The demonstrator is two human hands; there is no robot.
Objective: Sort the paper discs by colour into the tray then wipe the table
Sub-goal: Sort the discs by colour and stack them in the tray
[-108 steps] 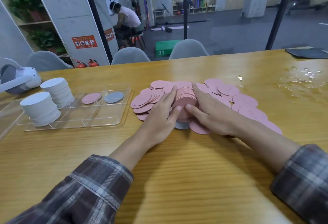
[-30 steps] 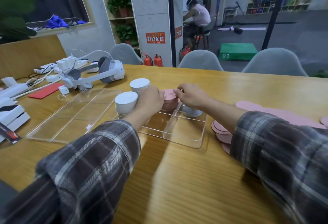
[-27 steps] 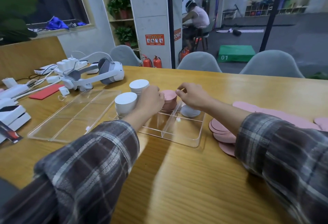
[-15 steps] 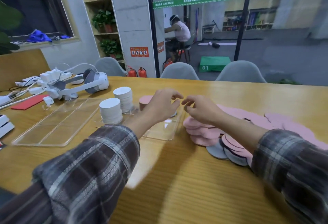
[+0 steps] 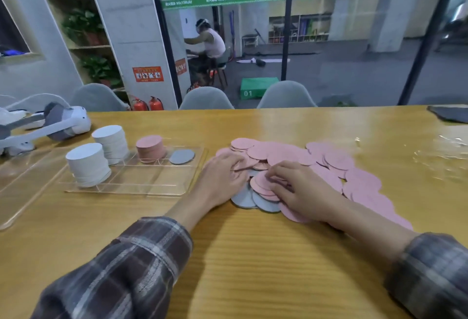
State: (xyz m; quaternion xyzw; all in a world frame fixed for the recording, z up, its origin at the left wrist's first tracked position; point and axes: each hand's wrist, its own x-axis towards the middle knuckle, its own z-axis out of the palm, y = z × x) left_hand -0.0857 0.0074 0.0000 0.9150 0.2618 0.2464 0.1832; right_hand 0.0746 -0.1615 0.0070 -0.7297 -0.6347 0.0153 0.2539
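1. The left hand (image 5: 222, 177) lies on the 9 o'clock edge of the pile, thumb and curled fingers pinching a pink disc (image 5: 247, 165) by its rim.
2. The right hand (image 5: 302, 191) sits at the pile's 6 o'clock side with its bent fingertips (image 5: 273, 175) on overlapping discs. I cannot tell whether it grips any.
3. The loose pink discs (image 5: 334, 164) spread over the wooden table (image 5: 253, 255) from the hands toward 1 and 4 o'clock.
4. Two grey discs (image 5: 243, 198) stick out from under the pile between the wrists.
5. At 9 o'clock from the hands, just beside the pile, stands the clear tray (image 5: 174, 191).
6. In the tray's far row are a pink stack (image 5: 151, 147) and, right of it, one grey disc (image 5: 181, 156).
7. Two white stacks fill the tray's left end, the near stack (image 5: 88, 164) and the far stack (image 5: 111, 140).
8. Beyond the tray at 10 o'clock rests a white headset (image 5: 63, 124).
9. At 3 o'clock of the pile the table carries a wet patch (image 5: 443, 156), and at 2 o'clock lies a dark cloth (image 5: 450, 113).
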